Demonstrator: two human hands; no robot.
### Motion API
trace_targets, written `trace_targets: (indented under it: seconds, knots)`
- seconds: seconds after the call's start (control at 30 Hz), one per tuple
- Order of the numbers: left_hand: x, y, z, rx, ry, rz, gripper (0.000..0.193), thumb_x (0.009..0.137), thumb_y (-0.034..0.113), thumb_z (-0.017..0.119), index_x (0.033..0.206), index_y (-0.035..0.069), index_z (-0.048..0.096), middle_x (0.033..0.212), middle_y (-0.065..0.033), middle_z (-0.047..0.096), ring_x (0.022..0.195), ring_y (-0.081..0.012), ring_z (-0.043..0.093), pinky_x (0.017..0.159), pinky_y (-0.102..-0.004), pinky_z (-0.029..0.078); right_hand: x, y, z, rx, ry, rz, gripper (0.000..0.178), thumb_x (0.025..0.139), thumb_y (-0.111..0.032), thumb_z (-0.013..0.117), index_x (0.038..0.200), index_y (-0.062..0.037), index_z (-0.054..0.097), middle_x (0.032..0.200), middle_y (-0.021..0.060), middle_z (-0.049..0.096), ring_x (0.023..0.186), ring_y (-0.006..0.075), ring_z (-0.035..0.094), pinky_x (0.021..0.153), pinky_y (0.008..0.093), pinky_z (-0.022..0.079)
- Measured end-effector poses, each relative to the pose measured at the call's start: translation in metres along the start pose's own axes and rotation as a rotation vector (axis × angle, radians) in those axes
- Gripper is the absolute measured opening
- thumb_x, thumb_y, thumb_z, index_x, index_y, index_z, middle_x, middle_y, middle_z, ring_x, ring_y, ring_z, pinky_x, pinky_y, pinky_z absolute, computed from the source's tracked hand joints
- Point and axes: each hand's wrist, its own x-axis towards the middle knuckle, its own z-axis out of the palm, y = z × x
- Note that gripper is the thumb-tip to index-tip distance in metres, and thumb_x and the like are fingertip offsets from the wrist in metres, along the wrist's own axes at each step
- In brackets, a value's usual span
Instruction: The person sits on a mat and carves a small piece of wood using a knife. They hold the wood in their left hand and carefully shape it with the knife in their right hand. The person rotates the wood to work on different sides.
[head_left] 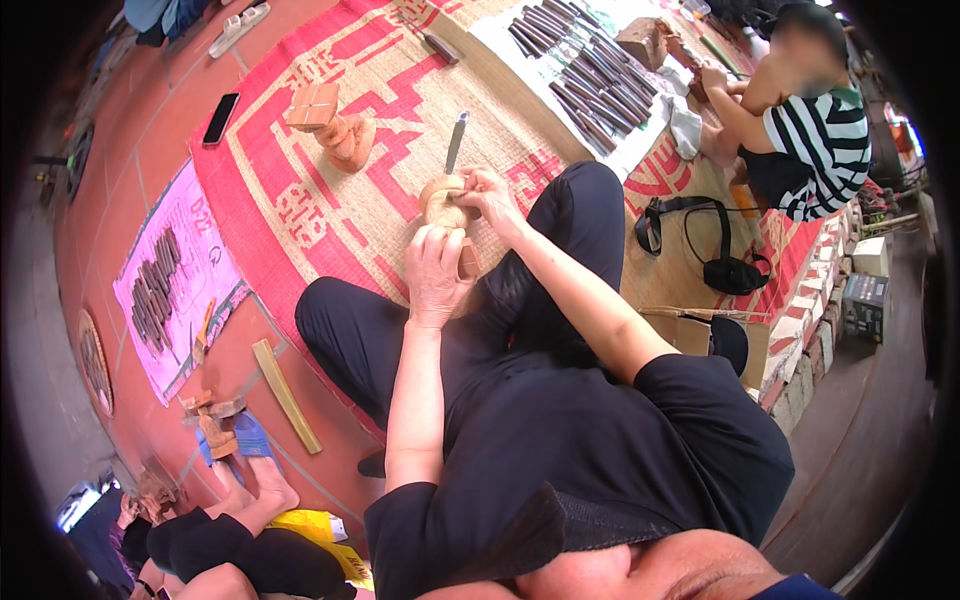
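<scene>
In front of my lap, my left hand (437, 272) is wrapped round the lower part of a small carved wooden figure (468, 262), whose flat reddish base shows beside the palm. Pinched fingers of my right hand (487, 203) press at its upper part, on what looks like a pale tan strip (443, 207) bent round the wood; the fingers partly hide it. Just beyond the figure, a chisel-like tool with a grey metal blade (457, 143) points away from me. A second carved wooden figure (347, 142) with a square block end rests on the mat, further left.
I sit cross-legged on a red and straw mat (400, 150). A phone (221, 118) lies at its left edge. Many dark-handled tools (600, 95) cover a white cloth; others lie on a pink sheet (180, 215). People sit at far right and lower left. Black straps (735, 272) lie right.
</scene>
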Motion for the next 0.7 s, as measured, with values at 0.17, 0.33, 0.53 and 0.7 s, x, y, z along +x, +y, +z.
trace_targets:
  seconds: [0.17, 0.33, 0.53, 0.7]
  knots:
    - [0.001, 0.002, 0.0, -0.001, 0.005, 0.01, 0.062, 0.064, 0.013, 0.077, 0.12, 0.011, 0.05, 0.113, -0.0115, 0.049, 0.113, -0.0342, 0.049, 0.098, -0.0464, 0.041, 0.021, 0.02, -0.015, 0.169, 0.014, 0.285, 0.023, 0.071, -0.01, 0.079, 0.069, -0.0026, 0.058, 0.101, 0.0096, 0.061, 0.092, 0.0166, 0.058, 0.077, 0.0297, 0.047]
    - [0.0, 0.002, 0.0, -0.022, -0.021, -0.002, 0.064, 0.062, 0.012, 0.078, 0.12, 0.011, 0.051, 0.113, -0.0119, 0.049, 0.113, -0.0344, 0.049, 0.097, -0.0463, 0.041, -0.017, -0.013, -0.01, 0.275, -0.104, 0.2, 0.017, 0.076, 0.001, 0.073, 0.073, -0.0029, 0.057, 0.122, 0.0115, 0.059, 0.096, 0.0155, 0.061, 0.08, 0.0295, 0.052]
    - [0.001, 0.006, 0.0, 0.016, -0.005, 0.005, 0.064, 0.063, 0.012, 0.078, 0.121, 0.011, 0.05, 0.113, -0.0116, 0.049, 0.113, -0.0347, 0.049, 0.097, -0.046, 0.042, 0.007, 0.011, -0.011, 0.071, 0.116, 0.237, 0.014, 0.075, 0.001, 0.072, 0.074, -0.0027, 0.058, 0.109, 0.0108, 0.064, 0.082, 0.0136, 0.061, 0.074, 0.0285, 0.051]
    - [0.0, 0.004, 0.001, 0.007, -0.017, -0.009, 0.063, 0.063, 0.011, 0.078, 0.12, 0.011, 0.051, 0.113, -0.0116, 0.048, 0.114, -0.0344, 0.048, 0.097, -0.0459, 0.042, -0.012, -0.032, -0.017, 0.401, 0.051, 0.333, 0.017, 0.076, 0.002, 0.072, 0.072, -0.004, 0.057, 0.12, 0.0116, 0.06, 0.091, 0.0147, 0.063, 0.078, 0.0272, 0.051]
